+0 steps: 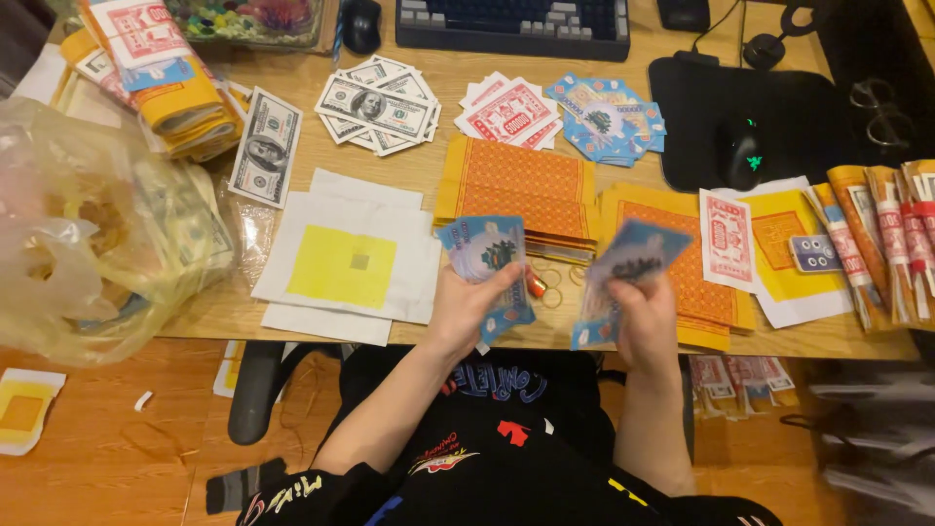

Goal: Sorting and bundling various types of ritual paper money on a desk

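**Two hands, blue paper notes, cluttered table**

Far left: a crinkled clear plastic bag (93, 229) stuffed with paper lies on the wooden table (214, 317). Behind it, bundles wrapped in yellow paper (180, 102), then a loose grey-green banknote-style sheet (265, 146). Next, a stack of white squares with a yellow centre (343, 265); above it, a fanned pile of grey-green notes (380, 105).

Left hand (467, 307): grip closed on a small stack of blue printed notes (487, 255), thumb across the face, fingers behind, held upright just over the near table edge. Behind it, orange patterned sheets (516, 185), red-and-white slips (508, 112) and a scatter of blue notes (609, 122).

Right hand (645, 317): grip closed on a single blue note (628, 268), pinched at its lower part, blurred and tilted, near the left stack but apart from it.

Judgement: the notes look thin, light, floppy and likely slick; an edge pinch with thumb on the face suits them, firm enough to stop the stack fanning.

Right: a black mouse (740, 151) on a dark mat, then banded rolls (891, 239) at the far edge.
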